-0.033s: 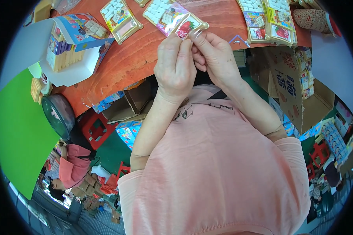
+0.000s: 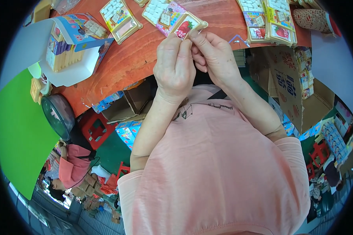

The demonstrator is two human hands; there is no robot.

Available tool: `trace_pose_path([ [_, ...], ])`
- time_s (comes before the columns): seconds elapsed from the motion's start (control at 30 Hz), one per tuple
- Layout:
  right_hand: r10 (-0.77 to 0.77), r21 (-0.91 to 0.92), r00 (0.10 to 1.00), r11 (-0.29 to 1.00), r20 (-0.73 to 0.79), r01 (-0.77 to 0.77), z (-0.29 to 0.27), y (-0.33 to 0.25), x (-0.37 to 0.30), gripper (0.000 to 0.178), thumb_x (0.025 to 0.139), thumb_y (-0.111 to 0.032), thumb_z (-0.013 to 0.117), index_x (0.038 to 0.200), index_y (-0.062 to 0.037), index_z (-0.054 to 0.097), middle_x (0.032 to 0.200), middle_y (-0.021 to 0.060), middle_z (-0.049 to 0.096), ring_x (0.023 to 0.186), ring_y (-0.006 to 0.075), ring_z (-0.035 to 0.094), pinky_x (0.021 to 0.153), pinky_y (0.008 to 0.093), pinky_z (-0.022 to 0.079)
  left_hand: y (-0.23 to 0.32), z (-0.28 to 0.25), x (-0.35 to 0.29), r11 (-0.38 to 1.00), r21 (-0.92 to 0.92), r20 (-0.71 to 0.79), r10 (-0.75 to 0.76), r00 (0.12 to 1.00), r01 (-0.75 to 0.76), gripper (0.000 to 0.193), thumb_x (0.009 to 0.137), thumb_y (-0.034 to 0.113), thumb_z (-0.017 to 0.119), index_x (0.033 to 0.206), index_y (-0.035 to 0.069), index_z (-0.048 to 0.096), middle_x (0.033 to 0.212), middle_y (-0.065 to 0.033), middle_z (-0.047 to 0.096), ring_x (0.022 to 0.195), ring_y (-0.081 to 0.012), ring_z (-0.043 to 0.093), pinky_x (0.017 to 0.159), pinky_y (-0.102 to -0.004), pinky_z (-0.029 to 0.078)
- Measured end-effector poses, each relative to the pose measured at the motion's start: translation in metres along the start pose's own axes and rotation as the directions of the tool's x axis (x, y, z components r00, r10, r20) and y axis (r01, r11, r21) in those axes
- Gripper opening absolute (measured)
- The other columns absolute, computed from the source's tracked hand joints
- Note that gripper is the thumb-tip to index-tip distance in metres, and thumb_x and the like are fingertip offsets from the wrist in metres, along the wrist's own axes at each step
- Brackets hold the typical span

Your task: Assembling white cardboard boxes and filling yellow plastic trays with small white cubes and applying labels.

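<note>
Together, the left hand and right hand pinch a small pack with a strawberry picture, fingertips clamped on its near edge, above the orange table's near rim. Just beyond it lies a blister tray of white pieces, another tray to its left. Farther left stands an open box; stacked packs lie at right.

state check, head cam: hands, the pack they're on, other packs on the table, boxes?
left hand: closed on the strawberry-picture pack
right hand: pinching the same pack
strawberry-picture pack: held over the table edge, tilted
flat packs: lying on the orange table, untouched
white carton: open, filled
brown carton: open
</note>
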State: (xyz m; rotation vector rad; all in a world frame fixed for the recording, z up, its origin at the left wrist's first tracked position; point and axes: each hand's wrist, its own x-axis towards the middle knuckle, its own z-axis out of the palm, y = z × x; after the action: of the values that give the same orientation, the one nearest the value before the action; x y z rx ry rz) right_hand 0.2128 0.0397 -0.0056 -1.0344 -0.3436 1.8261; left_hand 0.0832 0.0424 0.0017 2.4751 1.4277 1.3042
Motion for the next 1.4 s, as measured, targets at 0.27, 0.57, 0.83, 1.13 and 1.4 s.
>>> trace_pose_path([
  [0.27,-0.644,-0.859,0.636,-0.067,0.425,0.507,-0.009,-0.027,-0.007,0.027,0.089,-0.006,0.070,0.116,-0.0034,0.067,0.107,0.0131,0.065,0.088,0.0252,0.067,0.071,0.0345,0.057,-0.021,0.000,-0.018,0.982,0.149,0.091,0.103,0.991,-0.115,0.027,0.077,-0.004,0.068,0.103,-0.006,0.070,0.106,-0.0173,0.068,0.103,-0.0384,0.068,0.082,-0.0400,0.060],
  [0.57,-0.409,-0.796,0.711,-0.485,0.572,0.362,0.007,-0.026,-0.002,0.045,0.079,-0.003,0.071,0.123,-0.0099,0.069,0.126,0.0132,0.059,0.098,0.0299,0.061,0.080,0.0399,0.054,-0.023,-0.009,-0.027,0.986,-0.116,0.083,-0.109,0.991,0.118,0.016,0.080,-0.001,0.075,0.095,-0.001,0.072,0.109,-0.0160,0.070,0.109,-0.0374,0.069,0.090,-0.0446,0.057],
  [0.83,-0.458,-0.793,0.659,-0.465,0.596,0.394,0.038,-0.039,0.019,0.037,0.085,-0.005,0.070,0.122,-0.0071,0.067,0.130,0.0148,0.058,0.112,0.0350,0.057,0.092,0.0459,0.046,-0.094,-0.027,-0.003,0.868,0.490,0.068,-0.123,0.990,0.075,0.028,0.087,0.002,0.063,0.114,-0.006,0.066,0.123,-0.0226,0.064,0.120,-0.0396,0.059,0.099,-0.0496,0.048],
  [1.13,-0.408,-0.718,0.632,-0.592,0.659,0.367,0.028,-0.036,0.051,0.036,0.092,-0.007,0.066,0.128,-0.0087,0.065,0.134,0.0140,0.059,0.123,0.0341,0.055,0.101,0.0469,0.041,-0.071,-0.040,-0.022,0.911,0.413,0.223,-0.123,0.967,0.021,0.039,0.085,0.011,0.060,0.118,-0.008,0.065,0.124,-0.0233,0.063,0.115,-0.0385,0.059,0.091,-0.0471,0.048],
  [1.4,-0.318,-0.663,0.584,-0.291,0.747,0.690,0.067,-0.012,0.036,0.027,0.090,0.000,0.066,0.117,-0.0023,0.065,0.121,0.0171,0.061,0.111,0.0367,0.058,0.096,0.0443,0.047,-0.051,-0.064,-0.044,0.962,0.273,0.158,-0.077,0.984,0.032,0.036,0.082,0.010,0.063,0.112,-0.008,0.068,0.121,-0.0236,0.065,0.111,-0.0353,0.063,0.083,-0.0429,0.051],
])
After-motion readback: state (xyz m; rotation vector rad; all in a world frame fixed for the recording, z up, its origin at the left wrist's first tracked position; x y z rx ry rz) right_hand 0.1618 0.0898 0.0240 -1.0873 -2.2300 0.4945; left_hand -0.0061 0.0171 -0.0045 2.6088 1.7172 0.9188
